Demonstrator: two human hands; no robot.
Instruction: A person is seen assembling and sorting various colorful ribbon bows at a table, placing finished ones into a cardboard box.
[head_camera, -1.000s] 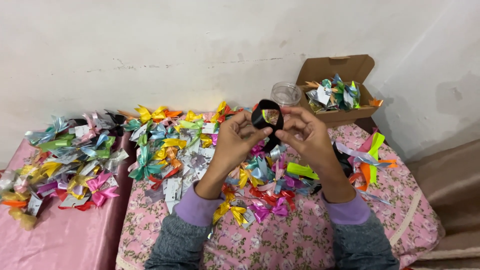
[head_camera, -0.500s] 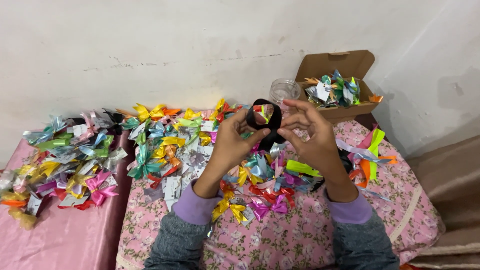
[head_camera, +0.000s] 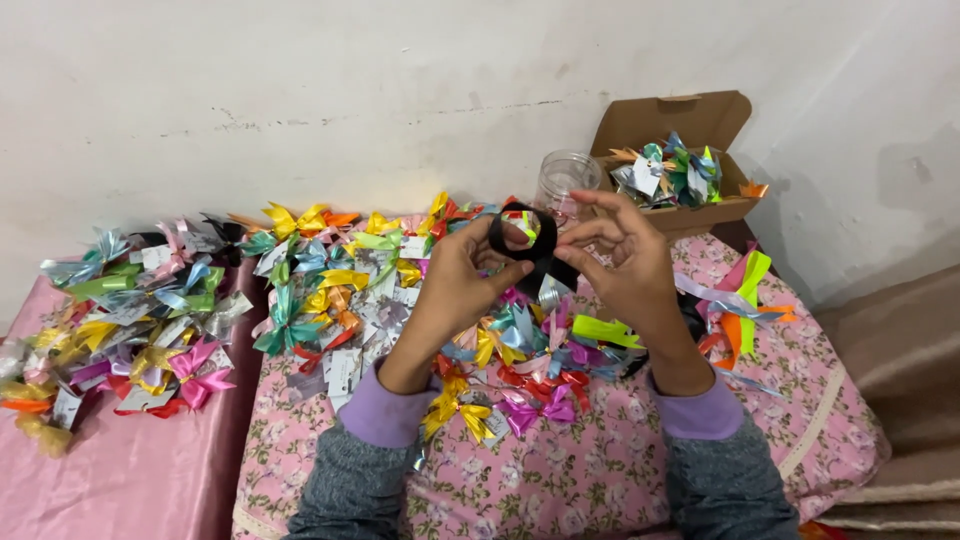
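1. Floral-cloth table (head_camera: 620, 480) against white wall, strewn with bright ribbon bows (head_camera: 330, 290).
2. Left hand (head_camera: 455, 285) and right hand (head_camera: 625, 260) — fingers pinching black ribbon loop (head_camera: 525, 245), raised above bows.
3. Behind — clear jar (head_camera: 562, 180), open cardboard box (head_camera: 680, 125).

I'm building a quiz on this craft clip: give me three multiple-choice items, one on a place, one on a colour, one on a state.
1. Where is the cardboard box?
A. far right, by the wall
B. on the plain pink cloth at left
C. on the person's lap

2. What colour is the ribbon loop between the hands?
A. yellow
B. black
C. white

3. How is the box lid?
A. taped shut
B. missing
C. flipped open

Answers:
1 A: it sits at the far right corner against the wall, behind the clear jar.
2 B: the left hand and right hand pinch a black loop.
3 C: the flap stands up, with bows showing inside.
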